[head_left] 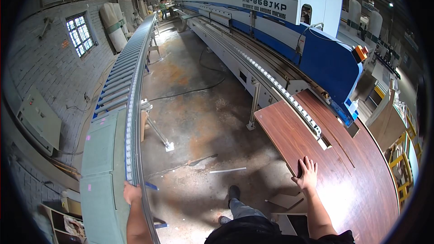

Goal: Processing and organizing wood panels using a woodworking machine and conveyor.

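My left hand (132,193) is at the inner side rail (134,144) of a long roller conveyor, its fingers curled over the rail beside grey-green panels (98,153). The panels lie end to end on the conveyor, some with small pink marks. On my right, a broad brown wood-grain tabletop (361,190) curves round in front of the machine. My right hand (307,174) rests flat near its left edge with the fingers spread. A strip of small white rollers (289,97) runs from the machine onto this tabletop.
A long white and blue edge banding machine (266,13) stands ahead on the right. Bare rollers (122,77) continue far ahead on the left. Between them, the concrete floor (194,122) holds a black cable, support legs (158,129) and a pale strip (228,170). Another person (162,9) stands far off.
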`<act>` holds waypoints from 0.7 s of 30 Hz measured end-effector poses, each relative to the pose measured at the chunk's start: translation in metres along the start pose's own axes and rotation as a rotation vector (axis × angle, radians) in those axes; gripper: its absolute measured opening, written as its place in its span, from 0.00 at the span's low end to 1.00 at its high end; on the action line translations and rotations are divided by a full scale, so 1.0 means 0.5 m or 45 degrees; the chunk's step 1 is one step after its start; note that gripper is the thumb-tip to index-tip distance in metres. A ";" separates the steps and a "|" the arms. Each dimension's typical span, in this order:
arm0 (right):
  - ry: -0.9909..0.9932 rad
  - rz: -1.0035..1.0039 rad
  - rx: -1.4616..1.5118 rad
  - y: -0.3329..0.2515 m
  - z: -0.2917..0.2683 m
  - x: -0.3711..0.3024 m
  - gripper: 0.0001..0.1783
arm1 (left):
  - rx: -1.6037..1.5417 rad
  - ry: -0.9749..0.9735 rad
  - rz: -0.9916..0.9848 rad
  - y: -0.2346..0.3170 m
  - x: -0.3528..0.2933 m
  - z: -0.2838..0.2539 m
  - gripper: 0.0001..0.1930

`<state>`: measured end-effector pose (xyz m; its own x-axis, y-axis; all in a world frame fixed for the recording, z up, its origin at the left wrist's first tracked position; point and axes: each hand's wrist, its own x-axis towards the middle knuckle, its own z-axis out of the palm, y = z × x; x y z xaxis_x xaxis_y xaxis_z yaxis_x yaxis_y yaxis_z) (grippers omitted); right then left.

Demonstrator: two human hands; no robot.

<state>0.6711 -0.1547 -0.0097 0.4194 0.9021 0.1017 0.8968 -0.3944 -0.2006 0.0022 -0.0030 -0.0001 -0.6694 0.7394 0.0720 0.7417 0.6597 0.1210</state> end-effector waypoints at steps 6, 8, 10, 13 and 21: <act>0.006 -0.003 0.005 0.003 0.003 0.000 0.51 | 0.011 0.012 0.014 -0.009 0.008 0.012 0.27; 0.004 -0.002 0.006 0.003 0.003 0.000 0.51 | -0.005 0.005 0.011 -0.010 0.008 0.014 0.27; -0.008 0.005 0.000 0.001 0.001 0.001 0.51 | -0.006 0.007 0.014 -0.012 0.009 0.015 0.27; 0.013 -0.003 -0.004 0.001 0.002 -0.001 0.51 | -0.004 0.006 0.013 -0.008 0.007 0.012 0.27; -0.018 0.021 -0.003 -0.001 -0.002 0.001 0.51 | -0.005 0.006 0.007 -0.002 0.003 0.006 0.27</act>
<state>0.6708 -0.1542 -0.0084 0.4320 0.8979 0.0844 0.8902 -0.4096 -0.1995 0.0007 -0.0019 -0.0031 -0.6655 0.7424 0.0773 0.7452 0.6550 0.1248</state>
